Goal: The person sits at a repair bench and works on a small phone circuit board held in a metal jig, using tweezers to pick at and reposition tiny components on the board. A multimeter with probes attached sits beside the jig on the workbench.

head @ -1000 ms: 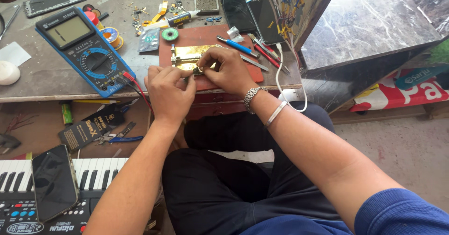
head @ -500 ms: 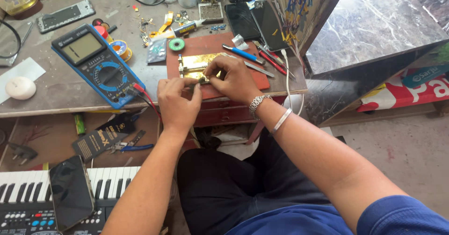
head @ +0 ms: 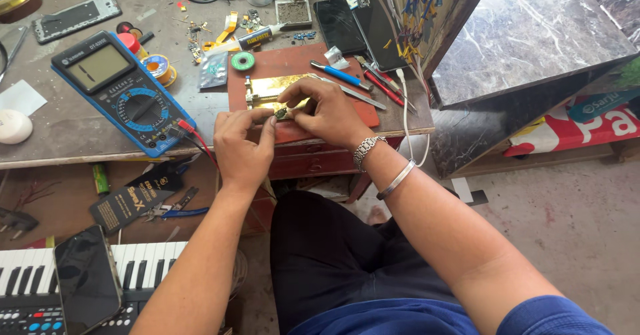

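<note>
Both hands meet over a gold-coloured metal holder (head: pixel 267 87) that lies on a reddish-brown mat (head: pixel 280 62) at the bench's front edge. My left hand (head: pixel 241 147) pinches a small dark part (head: pixel 281 114) at the holder's near edge. My right hand (head: pixel 325 112), with a metal watch and a bangle on its wrist, rests fingertips on the holder beside that part. Whether the right hand grips anything is hidden by its fingers.
A blue multimeter (head: pixel 123 92) with red and black leads lies left of the mat. Screwdrivers (head: pixel 337 75), solder spools, a green tape roll (head: pixel 243 60) and phones (head: pixel 353 22) lie around. A marble-topped table (head: pixel 533 35) stands at the right. A keyboard (head: pixel 40 275) with a phone (head: pixel 87 278) on it sits low at the left.
The view has shifted slightly; both hands stay together at the holder's near edge, with small finger movements only.
</note>
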`<action>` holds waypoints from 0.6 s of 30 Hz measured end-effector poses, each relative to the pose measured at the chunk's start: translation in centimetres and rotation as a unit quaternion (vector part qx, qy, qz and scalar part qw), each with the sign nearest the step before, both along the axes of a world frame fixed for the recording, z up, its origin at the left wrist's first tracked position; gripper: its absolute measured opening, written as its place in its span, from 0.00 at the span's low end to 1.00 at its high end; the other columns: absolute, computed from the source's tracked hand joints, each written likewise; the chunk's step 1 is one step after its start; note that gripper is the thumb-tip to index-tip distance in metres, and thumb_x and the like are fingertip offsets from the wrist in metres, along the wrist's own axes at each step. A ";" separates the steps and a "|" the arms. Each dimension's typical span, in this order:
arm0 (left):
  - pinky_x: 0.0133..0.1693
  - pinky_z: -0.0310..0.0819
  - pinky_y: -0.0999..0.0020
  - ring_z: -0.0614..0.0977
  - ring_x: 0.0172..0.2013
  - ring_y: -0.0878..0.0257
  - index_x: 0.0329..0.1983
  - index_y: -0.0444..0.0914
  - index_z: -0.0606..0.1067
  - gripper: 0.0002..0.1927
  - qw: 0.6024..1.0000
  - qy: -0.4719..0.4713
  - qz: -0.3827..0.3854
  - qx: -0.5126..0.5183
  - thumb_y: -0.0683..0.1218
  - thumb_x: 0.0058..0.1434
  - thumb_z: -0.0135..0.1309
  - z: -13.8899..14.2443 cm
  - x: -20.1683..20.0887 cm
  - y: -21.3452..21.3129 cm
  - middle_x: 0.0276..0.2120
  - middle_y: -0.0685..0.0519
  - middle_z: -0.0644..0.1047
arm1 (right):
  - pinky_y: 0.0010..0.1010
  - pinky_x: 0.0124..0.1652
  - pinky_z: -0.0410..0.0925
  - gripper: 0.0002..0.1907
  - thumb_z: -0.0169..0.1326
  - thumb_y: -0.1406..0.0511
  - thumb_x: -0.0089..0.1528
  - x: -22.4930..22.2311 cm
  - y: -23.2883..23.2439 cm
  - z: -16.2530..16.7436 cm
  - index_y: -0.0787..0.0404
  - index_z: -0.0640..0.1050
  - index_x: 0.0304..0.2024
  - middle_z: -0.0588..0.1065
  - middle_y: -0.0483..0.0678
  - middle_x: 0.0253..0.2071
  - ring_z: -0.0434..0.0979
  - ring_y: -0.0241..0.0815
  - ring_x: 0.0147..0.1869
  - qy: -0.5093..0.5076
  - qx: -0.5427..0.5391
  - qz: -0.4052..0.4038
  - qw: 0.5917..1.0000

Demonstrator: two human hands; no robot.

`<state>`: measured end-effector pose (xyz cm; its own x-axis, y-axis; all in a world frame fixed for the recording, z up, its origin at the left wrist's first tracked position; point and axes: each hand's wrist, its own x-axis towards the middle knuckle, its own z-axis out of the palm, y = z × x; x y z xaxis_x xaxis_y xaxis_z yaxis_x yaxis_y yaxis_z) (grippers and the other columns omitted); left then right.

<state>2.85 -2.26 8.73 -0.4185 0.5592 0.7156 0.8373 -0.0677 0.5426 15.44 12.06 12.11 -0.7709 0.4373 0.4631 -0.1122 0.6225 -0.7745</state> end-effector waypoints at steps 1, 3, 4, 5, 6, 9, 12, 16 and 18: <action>0.42 0.69 0.60 0.76 0.37 0.54 0.40 0.40 0.83 0.05 1.000 -0.005 -0.001 -0.003 0.42 0.61 0.64 0.0 0.0 0.0 0.28 0.52 0.80 | 0.23 0.40 0.76 0.11 0.59 0.74 0.58 0.0 0.1 0.0 0.63 0.80 0.44 0.79 0.44 0.42 0.82 0.32 0.43 -0.005 0.002 0.003 1.000; 0.42 0.69 0.60 0.75 0.36 0.55 0.40 0.40 0.83 0.06 1.000 -0.013 -0.003 -0.009 0.43 0.61 0.64 0.1 0.0 0.1 0.28 0.53 0.80 | 0.23 0.40 0.76 0.11 0.60 0.74 0.59 -0.1 0.2 -0.1 0.63 0.80 0.44 0.79 0.44 0.42 0.82 0.32 0.42 -0.009 0.001 0.008 1.000; 0.42 0.69 0.60 0.75 0.36 0.55 0.41 0.40 0.83 0.05 1.000 -0.013 -0.003 -0.010 0.43 0.61 0.64 0.1 0.0 0.1 0.28 0.53 0.80 | 0.23 0.40 0.76 0.10 0.60 0.73 0.59 -0.1 0.3 -0.1 0.63 0.80 0.44 0.79 0.44 0.42 0.82 0.32 0.42 -0.011 -0.002 0.009 1.000; 0.42 0.68 0.61 0.75 0.36 0.55 0.41 0.40 0.83 0.05 1.000 -0.014 -0.002 -0.011 0.43 0.61 0.64 0.1 0.0 0.1 0.27 0.53 0.79 | 0.23 0.40 0.76 0.10 0.60 0.73 0.59 -0.1 0.3 -0.2 0.62 0.80 0.44 0.79 0.44 0.41 0.82 0.31 0.42 -0.013 -0.005 0.011 1.000; 0.42 0.68 0.61 0.75 0.36 0.56 0.41 0.40 0.83 0.05 1.000 -0.015 -0.002 -0.012 0.43 0.61 0.64 0.0 0.0 0.2 0.27 0.53 0.79 | 0.22 0.39 0.75 0.10 0.60 0.73 0.59 -0.1 0.4 -0.3 0.62 0.81 0.44 0.80 0.44 0.41 0.82 0.31 0.41 -0.017 -0.019 0.008 1.000; 0.41 0.69 0.61 0.76 0.35 0.57 0.42 0.41 0.83 0.06 1.000 -0.016 0.006 -0.002 0.44 0.62 0.64 -0.1 -0.1 0.4 0.28 0.54 0.79 | 0.22 0.37 0.74 0.10 0.59 0.73 0.59 -0.1 0.6 -0.5 0.62 0.81 0.44 0.80 0.43 0.38 0.81 0.30 0.37 -0.031 -0.038 -0.004 0.999; 0.41 0.68 0.61 0.76 0.34 0.58 0.43 0.42 0.84 0.07 1.000 -0.014 0.011 -0.010 0.44 0.61 0.64 -0.3 -0.1 0.5 0.27 0.54 0.79 | 0.22 0.34 0.71 0.10 0.60 0.74 0.58 -0.1 0.9 -0.8 0.62 0.83 0.43 0.80 0.44 0.35 0.79 0.30 0.34 -0.042 -0.020 -0.016 0.999; 0.41 0.69 0.62 0.76 0.35 0.59 0.44 0.42 0.84 0.08 1.000 -0.022 0.012 -0.009 0.45 0.62 0.65 -0.4 0.0 0.6 0.27 0.55 0.80 | 0.21 0.35 0.72 0.11 0.58 0.74 0.58 -0.1 1.2 -1.5 0.62 0.82 0.43 0.81 0.43 0.35 0.80 0.29 0.36 -0.021 -0.031 -0.011 0.999; 0.41 0.70 0.63 0.76 0.34 0.60 0.45 0.42 0.83 0.09 1.000 -0.025 0.010 -0.006 0.46 0.62 0.66 -0.4 0.1 0.7 0.29 0.56 0.80 | 0.21 0.36 0.74 0.11 0.57 0.74 0.58 -0.1 1.4 -1.7 0.62 0.82 0.43 0.81 0.43 0.37 0.81 0.28 0.37 -0.010 -0.037 -0.011 0.999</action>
<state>2.91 -1.57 8.32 -0.4654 0.5587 0.6865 0.8099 -0.0439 0.5849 15.39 13.44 10.44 -0.7691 0.4874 0.4134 -0.0824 0.5658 -0.8204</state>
